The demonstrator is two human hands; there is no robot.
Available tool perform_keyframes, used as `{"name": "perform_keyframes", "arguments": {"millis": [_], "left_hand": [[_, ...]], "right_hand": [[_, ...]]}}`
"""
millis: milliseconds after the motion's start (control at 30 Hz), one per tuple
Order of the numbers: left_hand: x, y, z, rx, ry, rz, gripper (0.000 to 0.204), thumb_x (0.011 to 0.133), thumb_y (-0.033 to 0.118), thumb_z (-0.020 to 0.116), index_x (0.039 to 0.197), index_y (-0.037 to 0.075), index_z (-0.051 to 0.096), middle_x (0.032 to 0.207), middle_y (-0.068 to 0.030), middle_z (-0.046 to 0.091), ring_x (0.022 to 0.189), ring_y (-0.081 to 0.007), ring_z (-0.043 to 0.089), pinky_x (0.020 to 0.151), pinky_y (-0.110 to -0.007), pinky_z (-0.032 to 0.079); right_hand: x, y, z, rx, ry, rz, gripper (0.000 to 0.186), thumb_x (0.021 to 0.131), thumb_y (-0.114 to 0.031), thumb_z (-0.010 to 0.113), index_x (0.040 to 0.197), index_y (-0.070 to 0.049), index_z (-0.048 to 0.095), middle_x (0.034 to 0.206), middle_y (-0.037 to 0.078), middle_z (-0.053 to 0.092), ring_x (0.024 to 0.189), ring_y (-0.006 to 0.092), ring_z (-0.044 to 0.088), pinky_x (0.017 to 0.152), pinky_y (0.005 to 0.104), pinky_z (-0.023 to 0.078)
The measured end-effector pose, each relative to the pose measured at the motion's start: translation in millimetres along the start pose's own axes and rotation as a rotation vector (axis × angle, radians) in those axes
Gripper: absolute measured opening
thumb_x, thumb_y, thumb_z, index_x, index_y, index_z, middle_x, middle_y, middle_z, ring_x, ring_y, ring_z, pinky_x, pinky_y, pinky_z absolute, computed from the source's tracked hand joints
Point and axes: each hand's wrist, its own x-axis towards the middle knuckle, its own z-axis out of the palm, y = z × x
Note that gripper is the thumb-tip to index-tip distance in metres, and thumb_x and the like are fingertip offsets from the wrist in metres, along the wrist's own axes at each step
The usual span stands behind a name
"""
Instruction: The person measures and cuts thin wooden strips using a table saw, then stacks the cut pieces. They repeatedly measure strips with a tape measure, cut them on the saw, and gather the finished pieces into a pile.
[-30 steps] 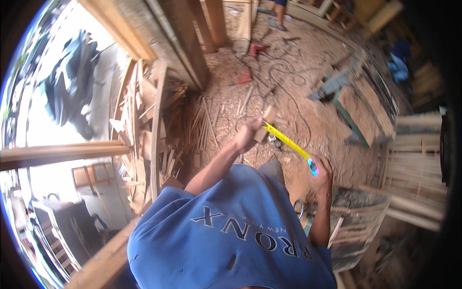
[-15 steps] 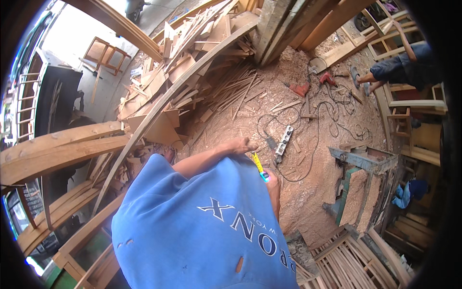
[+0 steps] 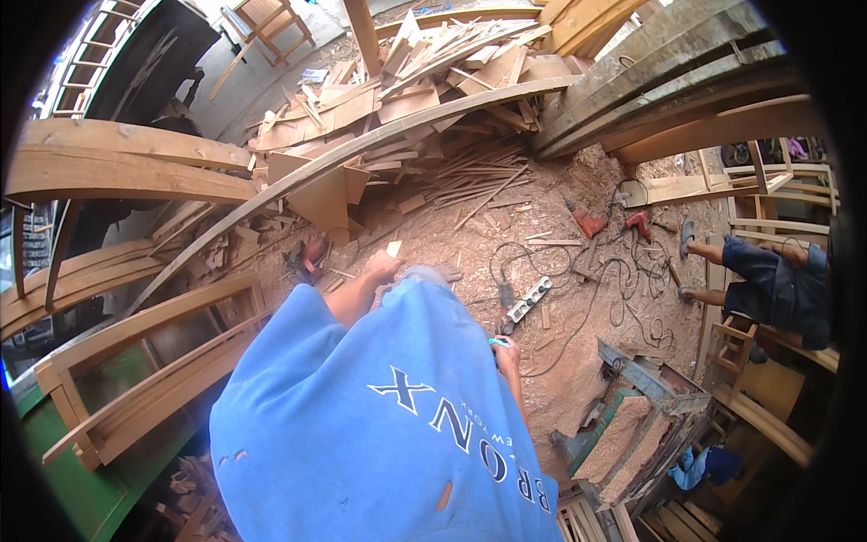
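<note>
My left hand [image 3: 383,266] reaches out over the sawdust, its fingers closed on a small pale piece of wood [image 3: 394,248]. My right hand [image 3: 509,354] is beside my blue shirt [image 3: 379,434], closed around a tape measure [image 3: 498,341]. Only a teal bit of its case shows, and no yellow blade is visible. A white power strip [image 3: 529,300] lies on the ground just beyond my right hand. Left of my left hand, a dark and red power tool [image 3: 313,256] rests among wood scraps.
Offcuts [image 3: 424,99] are heaped ahead behind a long curved plank [image 3: 361,129]. Red power tools [image 3: 590,223] and tangled cords lie on the sawdust. A metal-framed machine [image 3: 655,379] stands at right. A wooden frame [image 3: 163,361] is at left. Another person [image 3: 777,280] stands at far right.
My left hand has left the tape's end, moved left and now holds a small piece of wood. The yellow blade no longer shows. The whole view has turned.
</note>
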Motion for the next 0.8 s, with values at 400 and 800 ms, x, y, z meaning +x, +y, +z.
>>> {"name": "perform_keyframes", "arguments": {"millis": [400, 800], "left_hand": [[-10.0, -41.5, 12.4, -0.518, 0.089, -0.281, 0.053, 0.075, 0.034, 0.076, 0.108, -0.006, 0.063, 0.099, -0.0230, 0.071, 0.093, -0.0325, 0.070, 0.078, -0.042, 0.055], [96.6, 78.8, -97.2, -0.271, 0.380, 0.012, 0.061, 0.077, 0.028, 0.071, 0.132, 0.006, 0.053, 0.133, -0.0217, 0.054, 0.126, -0.0368, 0.051, 0.104, -0.045, 0.043]], "right_hand": [[17.5, -25.5, 3.8, -0.154, -0.087, -0.039, 0.026, 0.072, -0.010, 0.072, 0.097, -0.002, 0.072, 0.089, 0.011, 0.072, 0.081, 0.0199, 0.067, 0.074, 0.0323, 0.052], [7.6, -9.7, 11.2, -0.145, -0.144, 0.105, 0.038, 0.067, -0.006, 0.077, 0.104, -0.006, 0.073, 0.098, 0.009, 0.071, 0.087, 0.0188, 0.066, 0.077, 0.0306, 0.053]]}}
